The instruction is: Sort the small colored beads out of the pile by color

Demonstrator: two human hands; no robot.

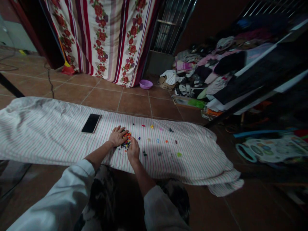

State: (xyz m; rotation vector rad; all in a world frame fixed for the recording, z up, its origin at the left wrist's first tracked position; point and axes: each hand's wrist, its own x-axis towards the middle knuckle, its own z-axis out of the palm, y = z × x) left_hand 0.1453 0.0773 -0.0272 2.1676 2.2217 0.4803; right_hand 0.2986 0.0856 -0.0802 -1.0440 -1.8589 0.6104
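A heap of tiny multicoloured pieces (126,140) lies on a striped cloth; they are too small to tell their kind. My left hand (117,136) rests on the heap's left side, palm down with the fingers spread. At its right edge, my right hand (133,150) has its fingers drawn together against the pieces; whatever they pinch is hidden. To the right, small single-colour groups are laid out apart, among them yellow pieces (152,127), red pieces (143,125), orange pieces (166,141), light-blue pieces (158,140) and lime-green pieces (179,154).
The striped cloth (60,128) covers a long narrow surface. A phone (91,123) lies on it, left of my hands. Beyond are a floral curtain (113,38), a purple basin (146,84) and a red broom (68,68). Heaped clothes (209,64) fill the right side.
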